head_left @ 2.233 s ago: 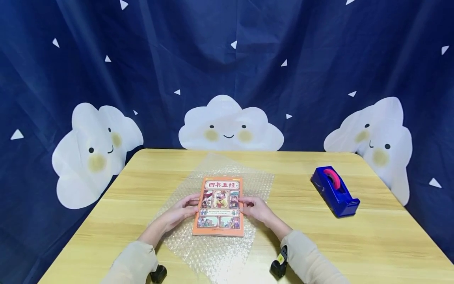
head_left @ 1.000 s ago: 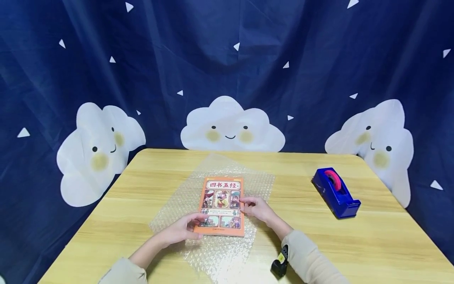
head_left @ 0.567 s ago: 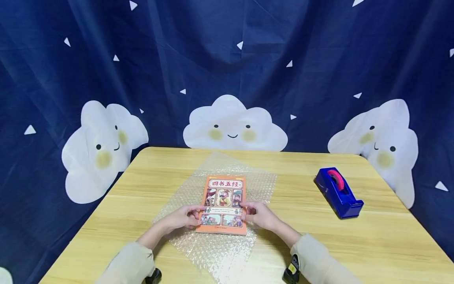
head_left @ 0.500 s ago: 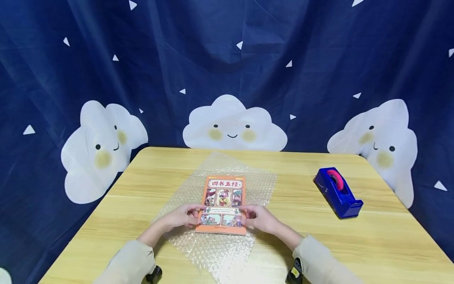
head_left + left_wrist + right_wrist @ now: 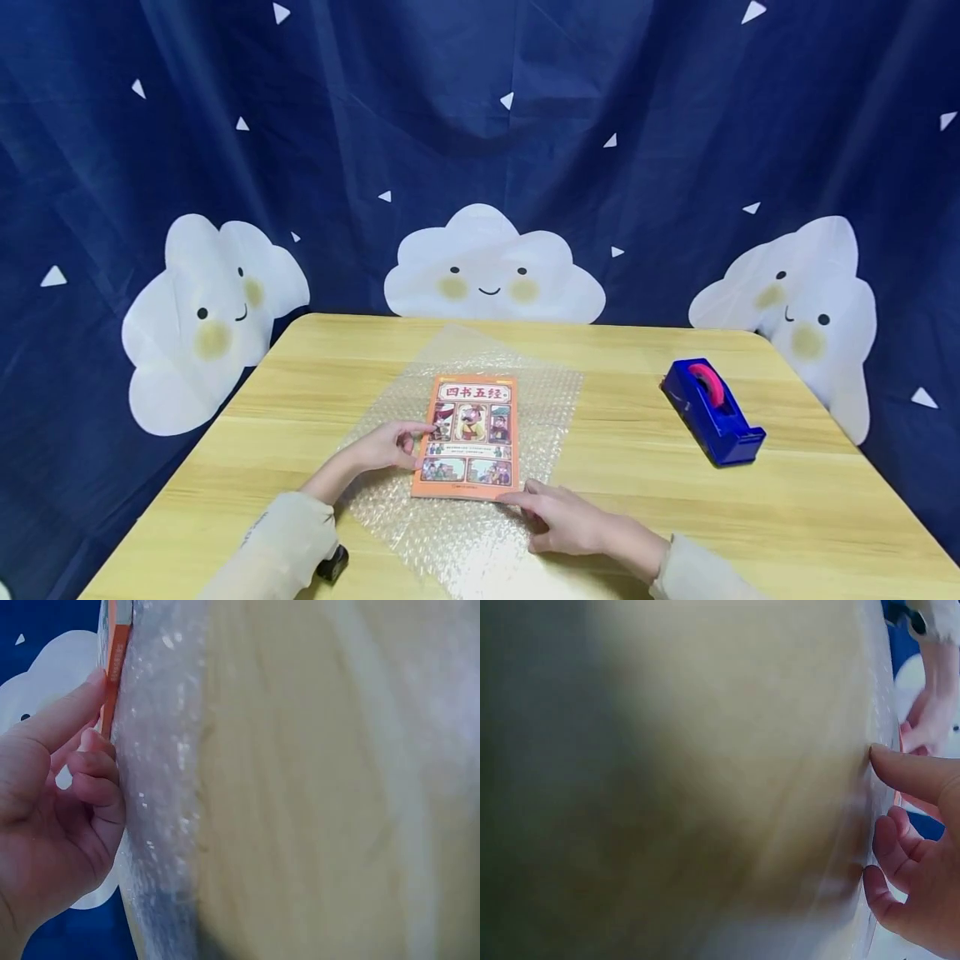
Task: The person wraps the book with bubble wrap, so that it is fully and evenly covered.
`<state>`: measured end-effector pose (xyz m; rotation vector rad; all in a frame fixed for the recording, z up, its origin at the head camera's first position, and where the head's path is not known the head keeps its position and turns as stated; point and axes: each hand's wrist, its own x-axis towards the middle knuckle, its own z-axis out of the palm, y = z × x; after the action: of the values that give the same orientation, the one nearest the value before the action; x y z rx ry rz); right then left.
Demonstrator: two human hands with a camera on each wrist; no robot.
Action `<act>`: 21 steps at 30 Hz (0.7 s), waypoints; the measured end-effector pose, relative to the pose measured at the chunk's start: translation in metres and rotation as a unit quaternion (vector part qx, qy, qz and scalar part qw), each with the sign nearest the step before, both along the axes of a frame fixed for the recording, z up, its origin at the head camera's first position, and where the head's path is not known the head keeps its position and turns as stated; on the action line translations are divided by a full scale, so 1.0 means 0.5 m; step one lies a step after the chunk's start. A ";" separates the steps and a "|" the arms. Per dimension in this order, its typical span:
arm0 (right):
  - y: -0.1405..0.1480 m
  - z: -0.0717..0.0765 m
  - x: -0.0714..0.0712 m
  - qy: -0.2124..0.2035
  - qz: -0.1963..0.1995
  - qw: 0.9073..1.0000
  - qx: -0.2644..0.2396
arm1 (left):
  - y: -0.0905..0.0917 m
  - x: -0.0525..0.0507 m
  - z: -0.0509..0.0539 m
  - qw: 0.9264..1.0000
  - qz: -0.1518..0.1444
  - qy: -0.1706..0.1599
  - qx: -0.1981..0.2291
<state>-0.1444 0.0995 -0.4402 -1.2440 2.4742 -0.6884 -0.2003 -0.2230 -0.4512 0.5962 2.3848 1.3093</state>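
An orange picture-covered book (image 5: 471, 437) lies flat on a sheet of bubble wrap (image 5: 450, 533), turned at an angle on the table. My left hand (image 5: 386, 447) touches the book's left edge with its fingertips. In the left wrist view, one digit of the left hand (image 5: 60, 772) meets the book's orange spine (image 5: 114, 664) while other fingers bend beside it. At the lower right corner of the book, my right hand (image 5: 566, 518) lays an outstretched finger, its other fingertips over the wrap. The right wrist view shows the right hand (image 5: 922, 840) with spread fingertips at the wrap.
A blue tape dispenser (image 5: 712, 412) with a pink roll stands on the right of the wooden table (image 5: 810, 517). Behind the table hangs a dark blue curtain (image 5: 480, 100) with smiling white clouds.
My right hand has slid from the book's right edge down to its lower right corner. The left hand dropped lower on the left edge, then moved back up. The book stays nearly in place.
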 end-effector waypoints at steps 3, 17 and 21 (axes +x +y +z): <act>0.004 0.000 0.009 0.032 0.028 0.999 0.003 | -0.001 -0.002 -0.002 1.000 0.003 -0.001 -0.003; -0.007 -0.016 -0.001 0.175 0.074 0.980 -0.051 | 0.000 -0.004 0.004 1.000 0.002 -0.023 0.010; -0.010 -0.015 -0.006 0.161 0.077 0.982 -0.065 | 0.000 -0.005 0.000 0.999 0.006 -0.032 0.019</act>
<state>-0.1476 0.0945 -0.4479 -1.6952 2.5776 -0.6620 -0.2026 -0.2229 -0.4512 0.5438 2.3195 1.3612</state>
